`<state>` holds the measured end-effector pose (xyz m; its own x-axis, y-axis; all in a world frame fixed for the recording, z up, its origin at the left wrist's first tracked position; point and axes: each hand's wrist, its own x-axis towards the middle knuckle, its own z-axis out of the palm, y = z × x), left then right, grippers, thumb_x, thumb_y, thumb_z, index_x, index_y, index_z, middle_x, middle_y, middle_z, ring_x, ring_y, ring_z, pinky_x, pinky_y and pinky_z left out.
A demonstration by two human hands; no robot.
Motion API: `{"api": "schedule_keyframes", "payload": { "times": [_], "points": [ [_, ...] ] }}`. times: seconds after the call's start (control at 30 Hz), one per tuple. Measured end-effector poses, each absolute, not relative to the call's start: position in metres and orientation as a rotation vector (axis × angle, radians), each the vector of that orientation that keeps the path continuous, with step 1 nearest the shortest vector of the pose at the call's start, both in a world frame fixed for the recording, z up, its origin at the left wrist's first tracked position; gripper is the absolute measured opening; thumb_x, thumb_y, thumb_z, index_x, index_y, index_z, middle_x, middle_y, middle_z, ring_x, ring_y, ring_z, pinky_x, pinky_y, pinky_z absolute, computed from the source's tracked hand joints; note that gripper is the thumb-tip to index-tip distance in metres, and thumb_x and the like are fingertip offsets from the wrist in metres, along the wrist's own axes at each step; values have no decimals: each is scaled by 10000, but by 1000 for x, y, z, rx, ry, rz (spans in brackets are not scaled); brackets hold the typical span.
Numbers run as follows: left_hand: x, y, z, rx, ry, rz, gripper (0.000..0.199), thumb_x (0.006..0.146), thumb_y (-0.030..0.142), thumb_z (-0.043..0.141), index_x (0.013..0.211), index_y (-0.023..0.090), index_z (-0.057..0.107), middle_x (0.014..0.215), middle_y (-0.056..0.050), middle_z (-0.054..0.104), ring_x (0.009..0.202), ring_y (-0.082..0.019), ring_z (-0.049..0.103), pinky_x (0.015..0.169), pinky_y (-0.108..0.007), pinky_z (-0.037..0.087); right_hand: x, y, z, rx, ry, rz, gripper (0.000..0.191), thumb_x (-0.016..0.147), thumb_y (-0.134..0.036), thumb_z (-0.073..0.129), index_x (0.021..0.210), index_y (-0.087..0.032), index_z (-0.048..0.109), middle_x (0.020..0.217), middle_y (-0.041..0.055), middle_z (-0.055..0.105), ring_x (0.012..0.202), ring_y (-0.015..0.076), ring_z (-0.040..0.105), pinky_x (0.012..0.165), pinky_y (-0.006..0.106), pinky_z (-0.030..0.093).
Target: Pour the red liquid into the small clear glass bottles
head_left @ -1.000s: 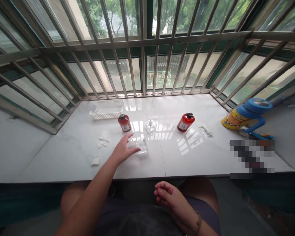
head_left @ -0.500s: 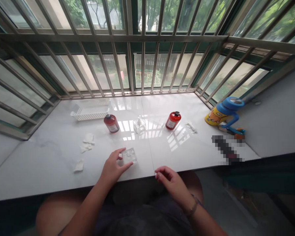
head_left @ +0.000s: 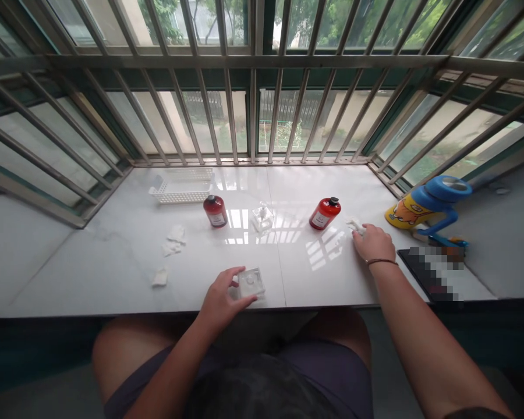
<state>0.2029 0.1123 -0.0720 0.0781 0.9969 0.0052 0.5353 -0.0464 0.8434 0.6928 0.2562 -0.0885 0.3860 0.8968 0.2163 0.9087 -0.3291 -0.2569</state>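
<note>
Since half a second ago: right hand [head_left: 374, 242] extended from lap edge to crumpled white tissue [head_left: 356, 225] beside red bottle [head_left: 324, 213], fingers touching it, grip undetermined; left hand [head_left: 220, 300] gripping clear square container [head_left: 251, 283] near white sill [head_left: 113, 273] front edge.

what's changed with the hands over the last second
The left hand drew the clear square container back to the sill's near edge and holds it there. The right hand rose from the lap and reached out to the white scrap. The red bottles stayed put.
</note>
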Motion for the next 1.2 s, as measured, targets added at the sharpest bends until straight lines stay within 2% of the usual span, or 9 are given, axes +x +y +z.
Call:
{"api": "schedule_keyframes", "payload": {
  "times": [0.13,0.27,0.4,0.6,0.8,0.93,1.0,1.1,1.2],
  "points": [
    [206,111,-76,1693,1507,854,688,748,336,972,1365,297,670,1377,-68,709,961,-227,760,953,-448,657,699,264,-98,-2378,-1572,-91,427,950,-364,612,1301,-148,725,1230,234,717,1143,399,621,923,481,472],
    [211,112,-78,1710,1489,861,696,745,327,977,1369,297,670,1381,-66,708,964,-221,760,967,-446,658,699,259,-104,-2377,-1525,-120,361,956,-284,565,1253,-173,737,1186,185,710,1018,317,643,851,409,468],
    [215,114,-79,1719,1479,852,706,737,313,982,1370,297,669,1382,-64,707,993,-230,762,969,-443,663,696,249,-111,-2350,-1509,-106,372,925,-321,616,1244,-178,741,1192,187,686,946,302,635,813,400,464],
    [219,112,-78,1752,1457,851,683,767,291,957,1374,298,646,1374,-68,706,1120,-265,749,992,-462,668,696,233,-100,-2243,-1468,-85,371,903,-317,608,1209,-153,740,1044,158,701,942,307,640,856,417,486],
    [219,111,-79,1732,1453,870,693,753,284,968,1365,309,643,1363,-61,702,1191,-286,733,1017,-491,669,650,195,-64,-1994,-1472,-43,376,943,-416,615,1228,-217,757,1136,111,696,795,213,636,877,385,544],
    [219,112,-82,1711,1430,876,678,753,303,976,1344,302,644,1354,-60,700,1229,-290,715,1048,-504,651,579,151,-42,-1628,-1423,431,429,942,-477,726,1301,-245,689,1111,90,751,815,213,683,804,370,594],
    [219,112,-83,1703,1412,914,647,766,318,970,1320,294,637,1349,-60,699,1254,-286,703,1064,-501,639,544,131,-32,-1467,-1443,648,405,938,-464,763,1270,-254,666,1130,90,754,858,220,707,810,377,614],
    [219,111,-85,1712,1361,972,572,786,321,956,1256,282,632,1363,-69,696,1288,-287,683,1061,-495,632,505,110,-16,-1321,-1608,752,253,971,-378,744,1198,-277,692,1161,85,733,977,241,719,854,387,618],
    [220,110,-87,1723,1337,990,531,785,315,957,1205,277,635,1368,-74,699,1281,-289,682,1047,-491,631,483,101,-1,-1219,-1766,693,209,979,-277,708,1187,-296,694,1195,82,717,1099,264,710,905,403,621]
  ]
}}
